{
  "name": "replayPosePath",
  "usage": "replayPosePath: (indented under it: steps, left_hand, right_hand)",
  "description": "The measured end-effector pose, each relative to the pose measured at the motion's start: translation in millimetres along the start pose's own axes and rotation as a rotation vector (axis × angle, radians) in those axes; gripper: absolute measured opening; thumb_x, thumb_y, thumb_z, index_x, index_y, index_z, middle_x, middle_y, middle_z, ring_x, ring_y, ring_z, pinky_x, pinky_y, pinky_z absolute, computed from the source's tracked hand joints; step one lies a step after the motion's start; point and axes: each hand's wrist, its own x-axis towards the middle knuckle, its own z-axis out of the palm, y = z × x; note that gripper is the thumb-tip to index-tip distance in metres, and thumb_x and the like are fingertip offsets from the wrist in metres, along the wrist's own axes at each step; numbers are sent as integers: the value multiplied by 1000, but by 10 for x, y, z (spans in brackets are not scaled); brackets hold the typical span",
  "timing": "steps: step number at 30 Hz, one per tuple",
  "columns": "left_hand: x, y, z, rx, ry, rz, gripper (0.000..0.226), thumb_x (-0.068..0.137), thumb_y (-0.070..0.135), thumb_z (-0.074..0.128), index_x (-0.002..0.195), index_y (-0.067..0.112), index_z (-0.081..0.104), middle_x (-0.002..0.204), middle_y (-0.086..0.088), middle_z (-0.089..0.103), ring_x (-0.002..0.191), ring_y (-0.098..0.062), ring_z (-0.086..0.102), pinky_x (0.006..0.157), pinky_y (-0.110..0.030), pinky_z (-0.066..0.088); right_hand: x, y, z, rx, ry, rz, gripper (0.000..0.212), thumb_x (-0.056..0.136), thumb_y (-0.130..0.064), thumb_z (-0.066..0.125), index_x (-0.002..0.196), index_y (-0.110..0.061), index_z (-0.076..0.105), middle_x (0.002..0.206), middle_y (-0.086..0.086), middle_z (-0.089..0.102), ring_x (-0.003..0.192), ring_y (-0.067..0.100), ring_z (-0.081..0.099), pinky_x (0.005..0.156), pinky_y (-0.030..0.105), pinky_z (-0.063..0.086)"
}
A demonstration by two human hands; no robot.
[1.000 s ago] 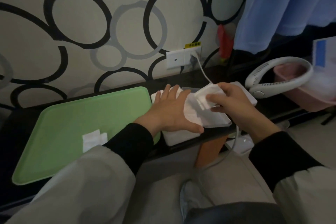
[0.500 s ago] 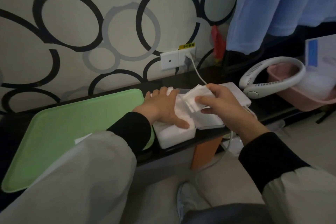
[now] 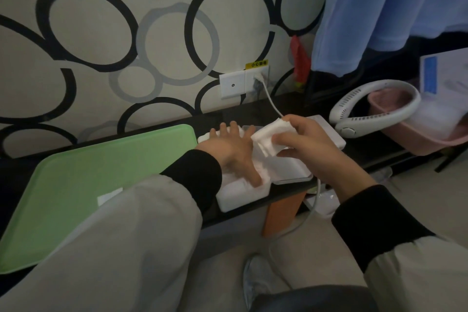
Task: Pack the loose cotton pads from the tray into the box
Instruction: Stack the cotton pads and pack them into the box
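Observation:
A white box (image 3: 238,194) stands on the dark shelf just right of the green tray (image 3: 96,175). My left hand (image 3: 234,152) lies flat with spread fingers inside the box, pressing on the pads there. My right hand (image 3: 301,144) pinches a stack of white cotton pads (image 3: 272,135) above the box's right side. The box lid (image 3: 291,168) lies open to the right under that hand. A loose pad (image 3: 107,196) on the tray shows partly past my left sleeve.
A white cable (image 3: 269,100) runs from the wall socket down past the box. A white neck fan (image 3: 374,109) and a pink basin (image 3: 417,132) sit to the right. Blue cloth (image 3: 392,7) hangs above them. An orange object (image 3: 282,215) stands below the shelf.
My left hand has slid deeper into the box, and my left sleeve now covers most of the loose pad on the tray. My right hand has lifted its stack slightly.

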Motion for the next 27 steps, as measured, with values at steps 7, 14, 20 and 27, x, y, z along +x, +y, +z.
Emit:
replayPosePath:
  steps: [7,14,20,27]
  left_hand:
    - [-43,-21,-58,57,191,106,97,59,67,79,137,23,42,126,-6,52,109,-27,52,89,-37,41]
    - [-70,-48,-81,84,241,108,88,64,67,78,134,23,48,120,-6,55,103,-28,59,73,-36,40]
    - [-79,-69,-68,72,253,94,89,55,72,77,127,26,51,113,-2,56,88,-20,51,72,-36,42]
    - [-77,-56,-60,37,228,71,91,63,62,80,139,26,46,127,-5,54,111,-27,57,82,-36,43]
  right_hand:
    - [-20,4,-26,-79,-194,29,16,86,7,57,94,-6,64,90,8,64,91,22,66,84,42,58]
    - [-22,58,53,-373,-268,-27,17,83,-2,71,97,-10,66,94,10,72,92,23,68,89,40,52]
    - [-40,-1,133,-741,-268,-91,7,84,-21,71,88,-27,69,88,-6,73,86,8,67,82,36,56]
    - [-88,-114,354,-1157,-339,-71,17,90,-19,61,97,-33,68,98,-2,64,89,17,58,81,41,54]
